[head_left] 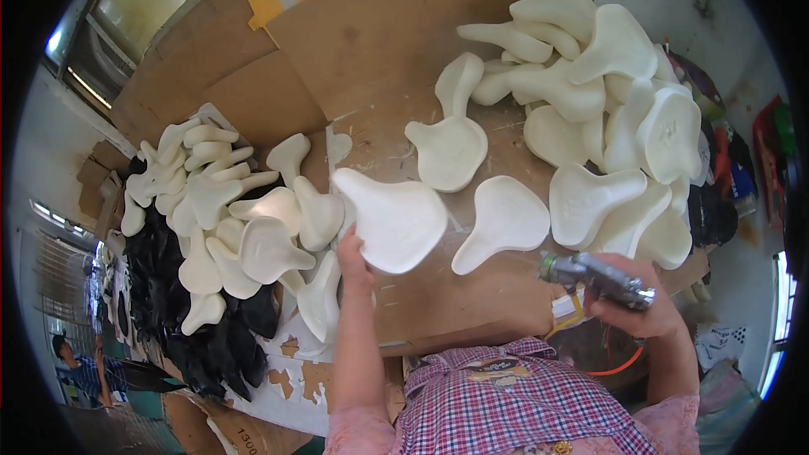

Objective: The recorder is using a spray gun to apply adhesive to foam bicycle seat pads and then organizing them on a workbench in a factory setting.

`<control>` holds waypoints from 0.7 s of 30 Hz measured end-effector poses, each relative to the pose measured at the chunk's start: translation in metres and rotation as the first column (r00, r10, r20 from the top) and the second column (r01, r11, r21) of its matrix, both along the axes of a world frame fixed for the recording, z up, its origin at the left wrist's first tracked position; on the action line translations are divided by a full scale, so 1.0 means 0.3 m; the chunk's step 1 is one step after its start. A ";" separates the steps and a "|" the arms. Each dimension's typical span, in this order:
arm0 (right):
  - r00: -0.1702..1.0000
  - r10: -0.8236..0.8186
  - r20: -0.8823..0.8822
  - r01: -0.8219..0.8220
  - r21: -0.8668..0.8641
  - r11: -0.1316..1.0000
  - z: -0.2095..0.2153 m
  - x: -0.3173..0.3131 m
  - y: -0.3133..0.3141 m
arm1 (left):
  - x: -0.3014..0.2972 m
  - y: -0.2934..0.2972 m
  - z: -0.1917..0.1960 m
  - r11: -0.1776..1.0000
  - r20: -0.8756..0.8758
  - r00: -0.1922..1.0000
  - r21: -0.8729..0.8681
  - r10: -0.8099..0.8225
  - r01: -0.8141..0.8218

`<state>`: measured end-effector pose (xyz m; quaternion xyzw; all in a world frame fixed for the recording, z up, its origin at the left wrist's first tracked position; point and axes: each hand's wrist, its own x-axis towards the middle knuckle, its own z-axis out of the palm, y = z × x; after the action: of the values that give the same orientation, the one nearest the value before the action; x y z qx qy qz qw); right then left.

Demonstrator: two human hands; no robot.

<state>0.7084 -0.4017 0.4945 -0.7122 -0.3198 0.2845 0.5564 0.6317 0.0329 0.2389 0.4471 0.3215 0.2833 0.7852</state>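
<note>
My left hand (355,259) grips the edge of a white foam bicycle saddle pad (396,223), its narrow nose angled up and to the left. In my right hand (642,312) is a metal spray gun (600,276), with its nozzle toward the left. Between the two hands lies another saddle pad (507,217) on the cardboard-covered table. A third pad (452,152) rests just beyond the held one. My fingers on the gun's handle are partly hidden behind its body.
Foam pads are piled at the far right (590,76) and the left (211,194). Under the left pile lie black covers (185,333). Cardboard walls (362,34) rise behind the table. An orange hose (619,368) curves below the gun. Another person (88,375) is at the far left.
</note>
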 end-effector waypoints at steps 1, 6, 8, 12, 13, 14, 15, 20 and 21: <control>1.000 -0.013 -0.002 0.013 -0.009 1.000 -0.022 0.004 -0.013 | -0.011 0.025 0.028 0.997 0.020 0.997 -0.023 0.081 -0.080; 0.977 -0.175 -0.122 0.181 0.038 0.983 -0.051 0.008 -0.085 | -0.052 0.122 0.214 0.911 0.237 0.903 -0.302 0.358 -0.282; 0.973 -0.205 -0.107 0.210 0.040 0.977 -0.071 0.040 -0.113 | 0.098 0.026 0.101 0.986 0.082 0.994 -0.157 0.073 -0.059; 0.960 -0.236 -0.152 0.241 0.013 0.970 -0.114 0.040 -0.136 | 0.532 -0.368 -0.128 0.756 -0.681 0.532 -0.047 -0.502 0.653; 0.969 -0.191 -0.156 0.199 0.036 0.979 -0.108 0.038 -0.111 | 0.526 -0.377 -0.225 0.697 -0.714 0.546 0.113 -0.439 0.708; 0.985 -0.123 -0.120 0.129 0.040 0.991 -0.090 0.032 -0.088 | 0.514 -0.341 -0.307 0.609 -0.735 0.564 0.262 -0.377 0.749; 0.990 -0.110 -0.092 0.112 0.014 0.994 -0.099 0.044 -0.111 | 0.525 -0.380 -0.292 0.602 -0.734 0.554 0.251 -0.392 0.758; 0.949 -0.282 -0.141 0.291 0.042 0.956 -0.032 0.052 -0.181 | 0.450 -0.416 0.083 0.875 -0.299 0.893 0.252 -0.337 0.415; 0.932 -0.317 -0.176 0.336 0.089 0.938 -0.018 0.058 -0.165 | 0.424 -0.362 0.102 0.881 -0.302 0.901 0.263 -0.312 0.393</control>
<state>0.7258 -0.4510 0.4893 -0.6967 -0.1675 0.2243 0.6605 0.7588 -0.0758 0.2694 0.6507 0.2808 0.1237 0.6946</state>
